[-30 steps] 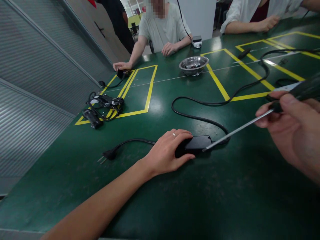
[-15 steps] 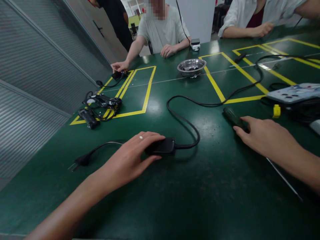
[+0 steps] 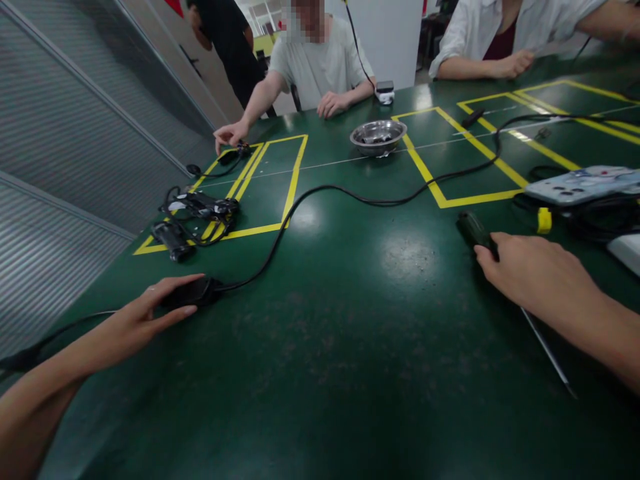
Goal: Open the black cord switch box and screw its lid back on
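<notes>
My left hand (image 3: 145, 320) grips a black power adapter (image 3: 194, 292) between thumb and fingers, low at the left of the green table (image 3: 330, 373). From the adapter's right end a black cable (image 3: 270, 257) curves up and runs to the far right. A second lead with a dark plug (image 3: 23, 359) trails from its left end and is partly cut off by the frame's edge. My right hand (image 3: 537, 267) is closed around a screwdriver (image 3: 475, 230) with a dark green handle. Its thin metal shaft points down towards the lower right, near the tabletop.
Bundled black cables (image 3: 205, 207) lie at the left among yellow tape lines (image 3: 295, 180). A metal bowl (image 3: 377, 139) with small dark things stands further back. A phone (image 3: 580, 183) rests on cables at right. Across the table, a person's hand (image 3: 231, 135) touches a black device.
My left hand has slid the power adapter left across the table, and its cable has stretched out. My right hand keeps the screwdriver in about the same place.
</notes>
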`<state>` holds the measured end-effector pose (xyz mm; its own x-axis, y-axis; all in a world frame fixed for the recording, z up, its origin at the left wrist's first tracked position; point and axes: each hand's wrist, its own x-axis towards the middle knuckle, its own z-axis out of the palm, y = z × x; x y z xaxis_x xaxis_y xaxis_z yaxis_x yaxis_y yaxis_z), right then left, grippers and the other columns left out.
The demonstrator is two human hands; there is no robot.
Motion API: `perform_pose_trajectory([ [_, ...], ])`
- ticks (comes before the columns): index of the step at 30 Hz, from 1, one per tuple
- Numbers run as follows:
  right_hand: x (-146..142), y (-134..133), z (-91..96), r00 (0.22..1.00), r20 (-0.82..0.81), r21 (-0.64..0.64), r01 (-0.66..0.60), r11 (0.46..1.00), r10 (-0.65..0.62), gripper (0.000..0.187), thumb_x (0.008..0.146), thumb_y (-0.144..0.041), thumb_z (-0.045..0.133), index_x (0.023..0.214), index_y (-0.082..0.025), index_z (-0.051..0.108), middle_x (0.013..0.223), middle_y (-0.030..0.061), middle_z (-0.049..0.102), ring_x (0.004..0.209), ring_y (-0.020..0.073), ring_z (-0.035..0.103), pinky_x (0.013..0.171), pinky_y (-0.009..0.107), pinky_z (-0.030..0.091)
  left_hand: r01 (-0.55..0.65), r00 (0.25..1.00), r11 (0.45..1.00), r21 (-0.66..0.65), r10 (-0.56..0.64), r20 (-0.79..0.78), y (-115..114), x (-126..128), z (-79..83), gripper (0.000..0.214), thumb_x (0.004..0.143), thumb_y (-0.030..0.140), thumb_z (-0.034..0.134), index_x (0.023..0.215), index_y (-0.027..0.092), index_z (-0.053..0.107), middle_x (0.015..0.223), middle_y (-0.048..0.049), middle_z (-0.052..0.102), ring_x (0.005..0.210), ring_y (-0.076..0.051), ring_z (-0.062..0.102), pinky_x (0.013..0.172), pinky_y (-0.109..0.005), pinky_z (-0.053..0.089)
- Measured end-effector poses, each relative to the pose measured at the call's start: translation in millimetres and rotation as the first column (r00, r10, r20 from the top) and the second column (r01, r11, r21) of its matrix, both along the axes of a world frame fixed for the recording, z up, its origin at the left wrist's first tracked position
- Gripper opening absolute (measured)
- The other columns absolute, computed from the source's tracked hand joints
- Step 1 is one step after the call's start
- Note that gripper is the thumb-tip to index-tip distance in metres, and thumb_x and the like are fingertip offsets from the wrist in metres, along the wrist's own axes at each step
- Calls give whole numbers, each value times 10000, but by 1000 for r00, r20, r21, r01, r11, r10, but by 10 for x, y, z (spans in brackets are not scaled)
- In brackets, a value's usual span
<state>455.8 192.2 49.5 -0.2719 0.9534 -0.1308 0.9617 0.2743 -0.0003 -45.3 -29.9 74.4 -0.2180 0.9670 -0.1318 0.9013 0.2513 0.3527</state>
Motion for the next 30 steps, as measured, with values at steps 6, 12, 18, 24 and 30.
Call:
perform_pose_trajectory([
  [6, -3, -38, -82, 1000, -16, 20, -20, 1000, 20, 491, 928, -514, 229, 918, -146, 554, 807, 162, 634, 586, 243, 590, 523, 391, 419, -152, 988, 985, 85, 150, 31, 82, -263, -161, 494, 801, 680, 586, 1155, 336, 556, 1102, 81, 650, 1040, -194, 614, 1003, -512, 472],
  [12, 15, -16, -185, 998, -47, 33, -35, 999, 36, 599, 914, -576, 216, 957, -110, 589, 809, 181, 646, 557, 263, 596, 523, 454, 471, -183, 980, 982, 52, 178, 91, 100, -321, -76, 468, 820, 649, 593, 1188, 360, 578, 1161, 121, 662, 1102, -192, 613, 1052, -524, 436],
  [18, -46, -33, 50, 989, -144, 199, 55, 979, -26, 876, 839, -713, 336, 1388, -37, 431, 1065, 296, 632, 855, 444, 644, 633, 588, 494, -154, 983, 975, 162, 168, -77, 86, -195, -40, 565, 788, 689, 594, 1248, 364, 553, 1238, 92, 636, 1188, -246, 560, 1077, -586, 378],
  [24, -404, -248, 294, 789, -492, 128, -351, 928, 367, 654, 865, -619, 465, 1387, -226, 492, 1168, 117, 655, 996, 289, 638, 839, 496, 524, 112, 993, 986, 123, -115, 18, 267, 678, -38, 553, 903, 560, 527, 1385, 307, 433, 1351, -12, 536, 1197, -246, 531, 1078, -443, 400],
  [30, -810, -597, 115, 515, -849, -301, -653, 695, 116, 851, 796, -532, 649, 1505, -242, 278, 1373, 92, 560, 1157, 227, 596, 988, 420, 500, 270, 924, 944, 191, -310, 224, 521, 1805, -26, 466, 957, 398, 480, 1408, 333, 384, 1345, -43, 514, 1195, -232, 526, 1054, -420, 431],
])
